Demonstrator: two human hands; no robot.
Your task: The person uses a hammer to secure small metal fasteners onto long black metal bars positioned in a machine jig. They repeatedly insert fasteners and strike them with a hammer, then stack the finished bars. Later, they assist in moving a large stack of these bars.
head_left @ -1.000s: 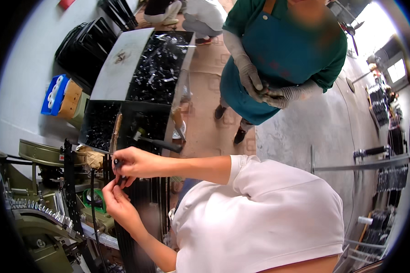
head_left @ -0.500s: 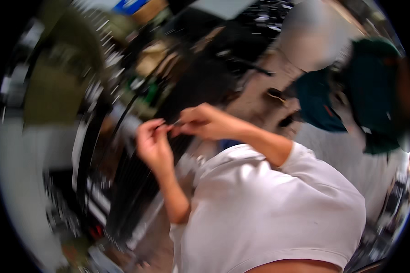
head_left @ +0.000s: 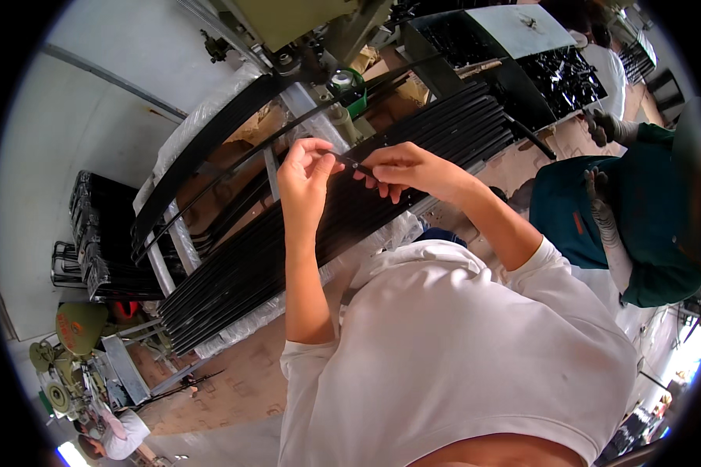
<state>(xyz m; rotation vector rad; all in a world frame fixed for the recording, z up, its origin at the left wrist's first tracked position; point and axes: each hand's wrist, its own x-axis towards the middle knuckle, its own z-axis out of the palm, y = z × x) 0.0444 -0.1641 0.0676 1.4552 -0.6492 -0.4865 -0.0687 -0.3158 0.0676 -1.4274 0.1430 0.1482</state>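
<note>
My left hand [head_left: 307,180] is closed, its thumb and fingers pinching one end of a small, thin dark piece [head_left: 356,165]. My right hand [head_left: 414,170] grips the other end of that piece, fingers curled around it. A tiny shiny spot shows on the piece between the hands; its exact kind cannot be made out. Beneath both hands lies a long stack of black metal strips [head_left: 241,280], lined up side by side on a rack.
Curved black strips [head_left: 202,136] lie behind the stack. A green container [head_left: 354,92] stands by an olive machine [head_left: 292,19]. Farther right is a dark bin of small black parts [head_left: 561,78]. Close at my right, a co-worker in dark green [head_left: 646,210] wears grey gloves.
The view has swung and sharpened from a blur, so the surroundings sit elsewhere in the picture. My hands stay together in front of me, still on the small piece.
</note>
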